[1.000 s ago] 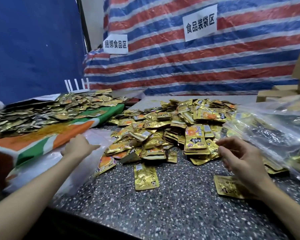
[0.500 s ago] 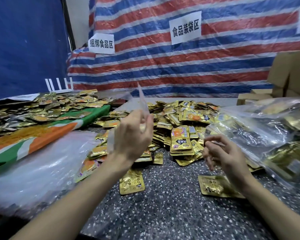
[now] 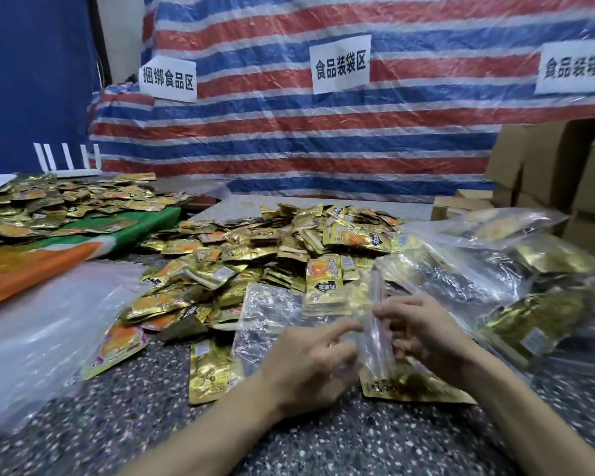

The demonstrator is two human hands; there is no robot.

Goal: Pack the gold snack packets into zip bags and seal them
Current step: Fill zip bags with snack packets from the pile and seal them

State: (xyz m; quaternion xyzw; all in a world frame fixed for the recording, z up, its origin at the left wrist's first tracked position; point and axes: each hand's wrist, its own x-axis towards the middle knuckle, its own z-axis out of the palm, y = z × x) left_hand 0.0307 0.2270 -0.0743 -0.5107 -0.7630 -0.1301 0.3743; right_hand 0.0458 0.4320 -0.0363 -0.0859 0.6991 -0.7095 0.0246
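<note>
Both bare forearms reach in low over the speckled table [image 3: 289, 441], and the hands meet knuckles-up. The left hand [image 3: 308, 367] curls its fingers onto the zip bag [image 3: 265, 310], while the right hand [image 3: 426, 333] pinches its mouth by the red zip strip [image 3: 380, 314]. The bag is thin, clear, crinkled film, lying between and just beyond the hands. Past the fingertips spreads a heap of flat, shiny gold packets [image 3: 272, 249]. Filled bags [image 3: 536, 304] slump to the right of the right hand
</note>
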